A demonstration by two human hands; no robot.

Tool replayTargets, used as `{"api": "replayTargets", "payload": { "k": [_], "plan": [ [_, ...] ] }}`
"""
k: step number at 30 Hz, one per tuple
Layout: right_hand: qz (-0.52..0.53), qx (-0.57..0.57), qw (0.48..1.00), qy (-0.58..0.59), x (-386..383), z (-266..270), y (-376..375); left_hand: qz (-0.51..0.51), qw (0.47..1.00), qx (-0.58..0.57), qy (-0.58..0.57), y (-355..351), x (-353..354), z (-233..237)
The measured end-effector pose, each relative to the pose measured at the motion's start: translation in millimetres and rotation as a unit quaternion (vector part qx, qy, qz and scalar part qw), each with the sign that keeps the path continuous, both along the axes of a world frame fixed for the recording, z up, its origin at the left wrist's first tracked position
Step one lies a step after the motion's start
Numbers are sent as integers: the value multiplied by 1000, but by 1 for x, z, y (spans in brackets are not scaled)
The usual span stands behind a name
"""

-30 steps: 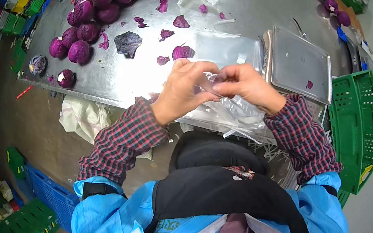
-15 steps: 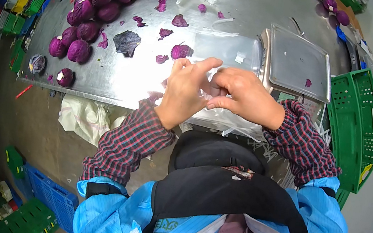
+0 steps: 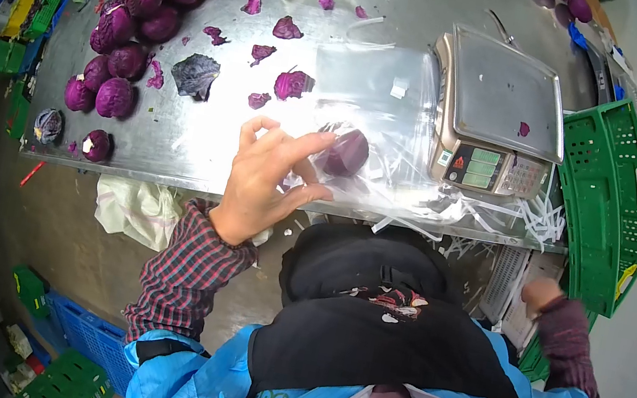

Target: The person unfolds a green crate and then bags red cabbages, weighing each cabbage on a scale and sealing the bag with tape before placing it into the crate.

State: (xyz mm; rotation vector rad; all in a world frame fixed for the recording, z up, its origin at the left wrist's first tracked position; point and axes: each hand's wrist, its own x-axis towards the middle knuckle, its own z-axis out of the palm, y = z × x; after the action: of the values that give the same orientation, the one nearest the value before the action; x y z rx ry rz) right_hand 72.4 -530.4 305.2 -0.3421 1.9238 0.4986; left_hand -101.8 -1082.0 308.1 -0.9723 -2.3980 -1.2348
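A small red cabbage (image 3: 348, 154) lies amid clear plastic (image 3: 409, 143) near the table's front edge. My left hand (image 3: 267, 177) is just left of it, thumb and forefinger apart and curved toward the cabbage. Away to the right, below the table's edge, my right hand (image 3: 542, 296) hangs beside the green crate (image 3: 603, 206), its fingers smeared by motion. Behind the plastic stands a weighing scale (image 3: 508, 92) with a lit display and a scrap of purple leaf on its pan.
Red cabbages (image 3: 128, 61) are heaped at the table's back left. Loose leaves (image 3: 294, 85) and a dark outer leaf (image 3: 195, 77) lie in the middle of the metal table (image 3: 201, 140). White strips (image 3: 543, 217) pile up by the scale's front. A white sack (image 3: 136, 209) sits under the table.
My hands have parted: the right has swung down and right, off the table, and the left has shifted left. The cabbage and the scale's display have come into view.
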Motion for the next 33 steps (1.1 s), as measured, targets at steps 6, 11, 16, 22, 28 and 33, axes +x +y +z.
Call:
{"api": "replayTargets", "payload": {
  "k": [6,11,16,22,28,33],
  "plan": [
    [-253,-589,737,215,-160,-47,-189,-11,1000,-2,-6,-5,3,-15],
    [-243,-687,682,62,-193,-85,-232,92,959,198,-178,-7,22,-63],
    [-342,-700,627,-14,-191,-72,-239,82,951,195,-225,34,-6,-94],
    [-495,-657,565,72,-201,-89,-245,142,825,379,-393,32,-29,-109],
    [-700,-627,337,51,-228,-98,-258,159,687,508,-494,13,-25,-106],
    [-781,-545,304,33,-186,-132,-261,302,938,109,-133,40,8,-114]
  ]
}}
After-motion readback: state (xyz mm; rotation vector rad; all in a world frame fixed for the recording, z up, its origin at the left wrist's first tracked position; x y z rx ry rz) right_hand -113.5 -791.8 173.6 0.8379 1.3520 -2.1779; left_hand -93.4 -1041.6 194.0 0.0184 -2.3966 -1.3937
